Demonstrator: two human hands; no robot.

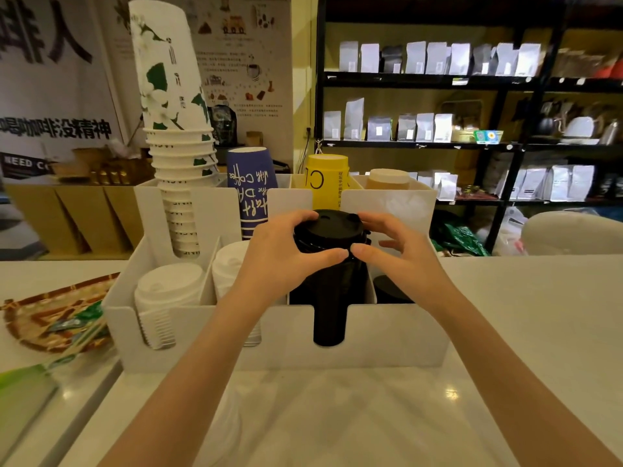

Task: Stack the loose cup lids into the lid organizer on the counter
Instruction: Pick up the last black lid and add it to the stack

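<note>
Far left of the grip: woven tray [40,315] with green packets on the white table [522,315]. Nearer, the white lid organizer [387,335]; its leftmost front slot holds a stack of white lids [161,298], a second white stack [232,264] sits just left of the grip. Behind these, a tall leaning column of white-green cups [172,106], then a blue cup stack [251,190].

Left hand [279,251] and right hand [394,251] are both clamped on the top of the black lid stack [328,257], fingers wrapped round the rim, thumbs nearly touching at the front. Stack stands in the third front slot, rising above the organizer wall.

Behind the grip: yellow cups [327,180]. Right of the grip: a low dark object [391,289] in the last slot, possibly more black lids; view is poor.
</note>
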